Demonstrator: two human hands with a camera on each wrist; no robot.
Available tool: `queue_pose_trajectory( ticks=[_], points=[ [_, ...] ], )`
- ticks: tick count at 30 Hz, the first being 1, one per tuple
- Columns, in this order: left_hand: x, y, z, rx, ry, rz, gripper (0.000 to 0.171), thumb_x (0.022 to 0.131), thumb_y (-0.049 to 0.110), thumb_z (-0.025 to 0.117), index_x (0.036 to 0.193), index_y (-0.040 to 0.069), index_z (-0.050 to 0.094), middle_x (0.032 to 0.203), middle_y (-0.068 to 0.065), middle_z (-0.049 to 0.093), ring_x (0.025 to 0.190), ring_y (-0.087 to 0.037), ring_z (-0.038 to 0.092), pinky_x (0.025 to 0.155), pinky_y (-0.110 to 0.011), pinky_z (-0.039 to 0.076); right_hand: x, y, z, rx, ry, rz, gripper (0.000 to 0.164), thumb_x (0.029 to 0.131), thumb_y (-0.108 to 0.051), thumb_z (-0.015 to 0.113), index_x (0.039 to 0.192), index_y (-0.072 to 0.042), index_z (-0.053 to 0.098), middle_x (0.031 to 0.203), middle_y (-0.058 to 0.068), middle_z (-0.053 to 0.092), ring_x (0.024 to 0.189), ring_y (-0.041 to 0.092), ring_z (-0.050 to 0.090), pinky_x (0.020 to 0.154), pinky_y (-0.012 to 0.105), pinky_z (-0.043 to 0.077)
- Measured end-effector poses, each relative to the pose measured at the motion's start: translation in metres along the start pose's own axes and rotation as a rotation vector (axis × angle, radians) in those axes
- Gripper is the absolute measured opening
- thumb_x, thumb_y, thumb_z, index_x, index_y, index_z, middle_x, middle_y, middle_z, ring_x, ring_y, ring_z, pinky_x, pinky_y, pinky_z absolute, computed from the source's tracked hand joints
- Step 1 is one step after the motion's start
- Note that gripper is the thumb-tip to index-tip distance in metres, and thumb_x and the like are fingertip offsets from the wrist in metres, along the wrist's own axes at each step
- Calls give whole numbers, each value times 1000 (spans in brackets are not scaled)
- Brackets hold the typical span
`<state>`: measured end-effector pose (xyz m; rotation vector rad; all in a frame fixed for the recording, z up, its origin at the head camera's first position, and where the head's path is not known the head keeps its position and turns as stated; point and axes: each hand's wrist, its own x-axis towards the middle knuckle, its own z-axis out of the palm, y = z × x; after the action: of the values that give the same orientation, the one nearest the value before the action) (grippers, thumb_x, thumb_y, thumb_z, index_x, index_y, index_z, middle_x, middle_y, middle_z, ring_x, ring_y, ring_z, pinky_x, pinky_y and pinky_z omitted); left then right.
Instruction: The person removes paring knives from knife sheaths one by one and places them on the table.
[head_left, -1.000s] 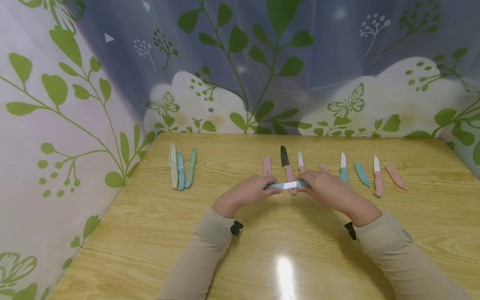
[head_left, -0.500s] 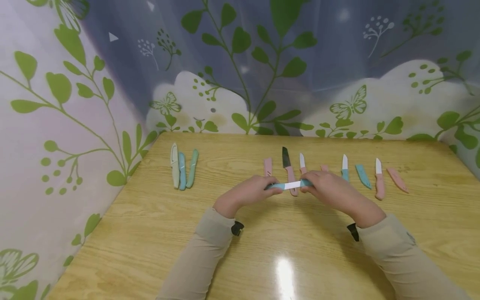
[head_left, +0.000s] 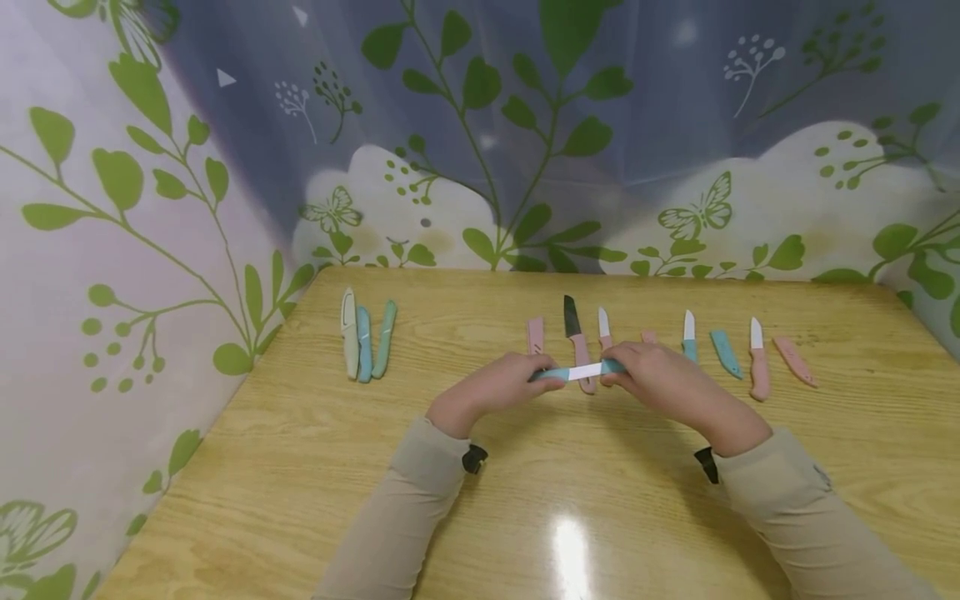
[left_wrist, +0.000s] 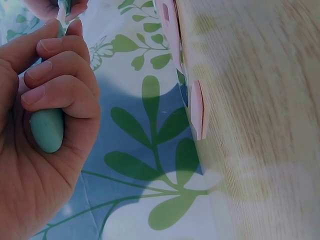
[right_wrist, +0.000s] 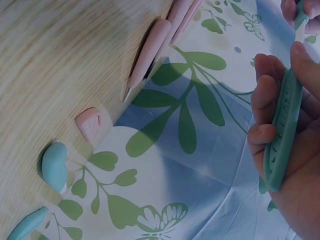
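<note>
My left hand grips the rounded blue-green handle of a knife, its fingers curled round it. In my right hand is the blue-green sheath, held between thumb and fingers. A stretch of white blade shows between handle and sheath; the tip is hidden in the sheath. Knife and sheath lie nearly level, above the table. Behind them, in the head view, lies a pink knife with a black blade. A pink sheath is beside it, close to my left fingers.
On the wooden table, a small pink knife, a blue knife, a blue sheath, a pink knife and a pink sheath lie rightward. Several sheathed knives lie left. A patterned curtain hangs behind.
The sheath in my right hand has slid slightly rightward from the handle since the earliest frame, baring more white blade. Since half a second ago, both hands are almost still.
</note>
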<state>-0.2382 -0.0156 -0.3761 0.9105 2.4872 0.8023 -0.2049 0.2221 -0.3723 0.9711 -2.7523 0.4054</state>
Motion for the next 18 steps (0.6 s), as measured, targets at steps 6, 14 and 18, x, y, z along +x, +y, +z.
queue_pose_trajectory(
  ticks=[6, 14, 18],
  points=[
    [1, -1, 1, 2, 5, -3, 30, 102, 29, 51, 117, 6, 62, 81, 0, 54, 62, -10, 36, 58, -20, 33, 0, 1, 0, -5, 10, -7, 13, 88, -14, 69, 94, -3, 64, 84, 3, 65, 67, 8, 57, 57, 25, 47],
    [1, -1, 1, 4, 6, -8, 29, 102, 28, 51, 118, 6, 62, 77, 2, 50, 61, -10, 35, 57, -21, 32, -1, 1, 0, -3, 20, -7, 14, 87, -13, 70, 93, -3, 63, 82, 1, 64, 65, 7, 53, 57, 25, 46],
    [1, -1, 1, 7, 7, -6, 29, 102, 28, 51, 117, 6, 62, 76, 2, 49, 61, -10, 35, 57, -21, 32, -1, 1, 0, -2, 17, -3, 13, 87, -14, 70, 92, -4, 62, 81, 1, 64, 64, 6, 52, 56, 25, 45]
  ],
)
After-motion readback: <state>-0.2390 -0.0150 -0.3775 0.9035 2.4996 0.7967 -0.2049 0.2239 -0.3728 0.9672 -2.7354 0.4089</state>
